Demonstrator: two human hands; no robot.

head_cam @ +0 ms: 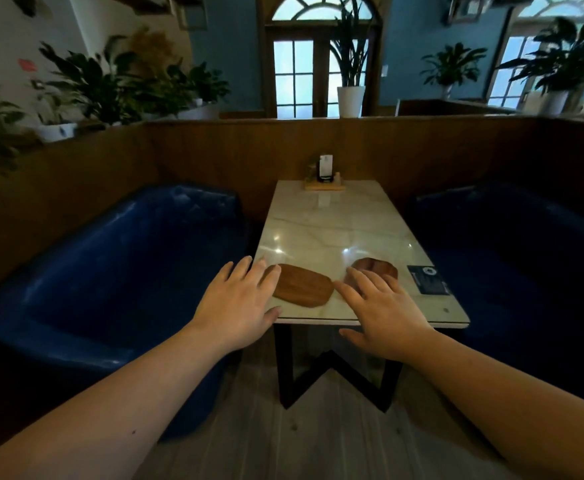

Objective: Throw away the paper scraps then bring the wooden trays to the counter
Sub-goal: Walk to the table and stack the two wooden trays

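Two wooden trays lie on the near end of a marble table (332, 223). The left tray (304, 285) is a flat rounded rectangle. The right tray (378, 266) is darker, rounder and partly hidden behind my right hand. My left hand (238, 306) hovers with fingers spread just left of the left tray, its fingertips at the tray's left edge. My right hand (380, 310) is spread between the two trays, over the near part of the right tray. Neither hand holds anything. No paper scraps show on the table.
A dark card (428, 279) lies flat at the table's near right corner. A small wooden stand with a white sign (325, 174) sits at the far end. Blue sofas (110, 271) flank the table on both sides. A wooden booth wall with potted plants stands behind.
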